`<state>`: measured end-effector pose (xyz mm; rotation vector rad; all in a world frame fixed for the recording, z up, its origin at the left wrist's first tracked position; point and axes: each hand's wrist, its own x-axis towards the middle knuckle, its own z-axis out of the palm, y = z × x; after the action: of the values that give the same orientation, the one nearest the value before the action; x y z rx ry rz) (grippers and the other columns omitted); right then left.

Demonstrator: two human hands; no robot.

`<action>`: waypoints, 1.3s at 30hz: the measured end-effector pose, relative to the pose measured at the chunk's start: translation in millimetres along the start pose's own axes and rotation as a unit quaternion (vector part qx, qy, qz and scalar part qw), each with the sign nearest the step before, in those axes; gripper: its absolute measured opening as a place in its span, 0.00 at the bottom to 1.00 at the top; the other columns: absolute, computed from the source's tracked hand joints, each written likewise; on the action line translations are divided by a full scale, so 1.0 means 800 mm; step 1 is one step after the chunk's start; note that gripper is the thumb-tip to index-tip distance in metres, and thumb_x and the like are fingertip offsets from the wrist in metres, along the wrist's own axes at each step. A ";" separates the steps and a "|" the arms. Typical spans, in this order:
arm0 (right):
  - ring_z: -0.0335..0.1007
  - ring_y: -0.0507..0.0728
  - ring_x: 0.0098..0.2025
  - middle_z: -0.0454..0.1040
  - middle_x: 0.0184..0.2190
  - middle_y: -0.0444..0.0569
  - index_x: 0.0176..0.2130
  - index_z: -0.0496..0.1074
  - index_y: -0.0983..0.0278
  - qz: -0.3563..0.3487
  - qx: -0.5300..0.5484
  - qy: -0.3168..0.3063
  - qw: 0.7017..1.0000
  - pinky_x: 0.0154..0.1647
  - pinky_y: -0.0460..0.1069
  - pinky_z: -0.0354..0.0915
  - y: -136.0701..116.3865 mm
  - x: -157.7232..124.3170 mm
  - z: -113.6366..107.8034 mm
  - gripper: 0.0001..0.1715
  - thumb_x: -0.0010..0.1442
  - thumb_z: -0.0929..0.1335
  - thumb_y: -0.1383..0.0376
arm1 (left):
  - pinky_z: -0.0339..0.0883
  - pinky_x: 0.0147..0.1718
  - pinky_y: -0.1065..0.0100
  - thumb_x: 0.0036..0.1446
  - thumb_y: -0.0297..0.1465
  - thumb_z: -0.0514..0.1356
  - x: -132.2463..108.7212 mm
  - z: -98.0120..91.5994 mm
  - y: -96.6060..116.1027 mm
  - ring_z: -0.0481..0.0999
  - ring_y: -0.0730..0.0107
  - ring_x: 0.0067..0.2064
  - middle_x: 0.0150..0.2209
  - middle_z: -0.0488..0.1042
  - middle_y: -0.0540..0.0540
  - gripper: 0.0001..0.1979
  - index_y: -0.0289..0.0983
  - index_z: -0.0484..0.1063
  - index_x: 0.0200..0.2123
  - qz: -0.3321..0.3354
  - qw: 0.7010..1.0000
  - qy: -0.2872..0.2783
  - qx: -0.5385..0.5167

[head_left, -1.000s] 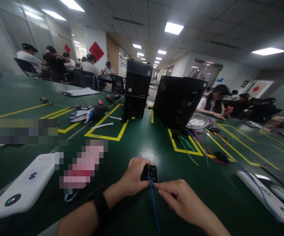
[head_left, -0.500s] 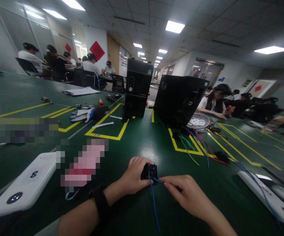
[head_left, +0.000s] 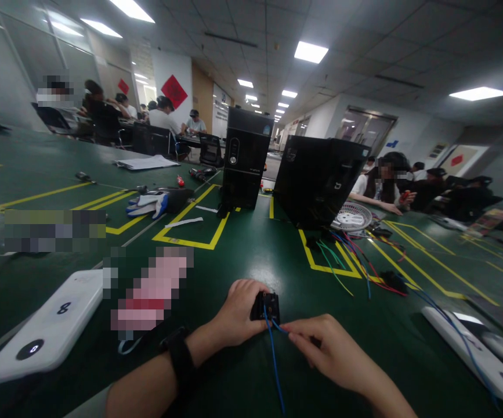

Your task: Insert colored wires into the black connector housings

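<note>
My left hand is closed around a small black electrical block with metal terminals, holding it by its left side on the green table. One blue wire runs from the block down toward the bottom of the picture. A second, short blue wire end comes out at the block's lower right. Its free part is pinched between the thumb and fingertips of my right hand. Whether either wire sits fully inside its terminal is too small to tell.
Two black computer towers stand ahead. White devices lie at left and right. Coloured wires trail near a white round basket. Work gloves lie farther left. A person sits across at right.
My right hand has shifted slightly down with the short blue wire end. My left hand still holds the black block in nearly the same place. The whole view has shifted slightly.
</note>
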<state>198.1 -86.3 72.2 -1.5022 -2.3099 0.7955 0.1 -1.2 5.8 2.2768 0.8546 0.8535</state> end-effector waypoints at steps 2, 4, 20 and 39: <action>0.66 0.48 0.22 0.73 0.22 0.43 0.39 0.76 0.63 -0.005 -0.005 -0.005 1.000 0.25 0.42 0.58 -0.006 -0.001 0.002 0.16 0.65 0.60 0.64 | 0.55 0.48 0.57 0.46 0.35 0.66 0.001 0.000 0.001 0.67 0.58 0.45 0.42 0.69 0.48 0.20 0.41 0.65 0.42 -0.001 1.000 0.000 0.001; 0.67 0.49 0.22 0.73 0.22 0.43 0.39 0.76 0.63 -0.009 -0.010 -0.001 1.000 0.25 0.42 0.59 -0.009 -0.001 0.003 0.16 0.65 0.60 0.64 | 0.55 0.49 0.57 0.46 0.35 0.66 0.001 0.000 0.001 0.67 0.58 0.45 0.42 0.69 0.48 0.20 0.41 0.65 0.42 -0.001 1.000 0.000 0.001; 0.74 0.56 0.40 0.78 0.39 0.45 0.44 0.73 0.56 0.031 -0.121 0.121 0.985 0.42 0.49 0.65 0.023 0.001 0.006 0.14 0.64 0.61 0.64 | 0.54 0.49 0.57 0.45 0.33 0.67 0.000 0.002 -0.002 0.66 0.58 0.45 0.42 0.69 0.48 0.21 0.40 0.65 0.42 -0.001 1.000 0.001 0.011; 0.58 0.47 0.14 0.63 0.15 0.38 0.43 0.72 0.67 0.075 0.153 0.030 0.985 0.16 0.41 0.55 -0.001 0.008 0.033 0.20 0.64 0.60 0.56 | 0.55 0.48 0.58 0.44 0.32 0.66 0.001 0.004 0.000 0.67 0.59 0.44 0.40 0.69 0.48 0.20 0.41 0.64 0.41 -0.004 1.000 0.016 0.009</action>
<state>181.7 -88.7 51.0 -1.5475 -1.9415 1.0725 2.8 -1.9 4.2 2.2788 0.8893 0.8841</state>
